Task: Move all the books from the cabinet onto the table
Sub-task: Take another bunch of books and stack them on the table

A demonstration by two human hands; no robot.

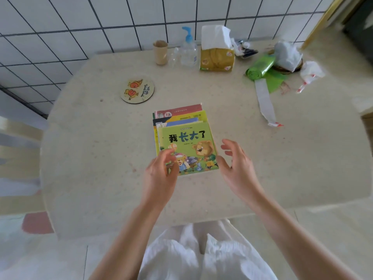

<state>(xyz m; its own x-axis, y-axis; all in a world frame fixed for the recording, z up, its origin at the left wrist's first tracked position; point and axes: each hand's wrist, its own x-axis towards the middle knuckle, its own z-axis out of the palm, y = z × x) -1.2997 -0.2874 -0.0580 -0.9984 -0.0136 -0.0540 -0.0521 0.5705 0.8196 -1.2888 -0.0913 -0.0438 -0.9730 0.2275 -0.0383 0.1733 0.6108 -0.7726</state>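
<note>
A stack of several thin children's books (186,142) lies flat in the middle of the beige table (90,158). The top book is green with cartoon bears on its cover. The books below it fan out toward the far side, showing red and yellow edges. My left hand (161,172) hovers over the stack's near left corner, fingers loosely curled and apart, holding nothing. My right hand (238,168) is just right of the stack, fingers spread, its thumb close to the top book's right edge. The cabinet is out of view.
At the back of the table stand a cardboard tube (160,52), a pump bottle (188,50) and a tissue pack (217,51). A green bag roll (260,67), white paper strip (264,100) and plastic bags lie at the back right. A round coaster (137,90) lies left of centre.
</note>
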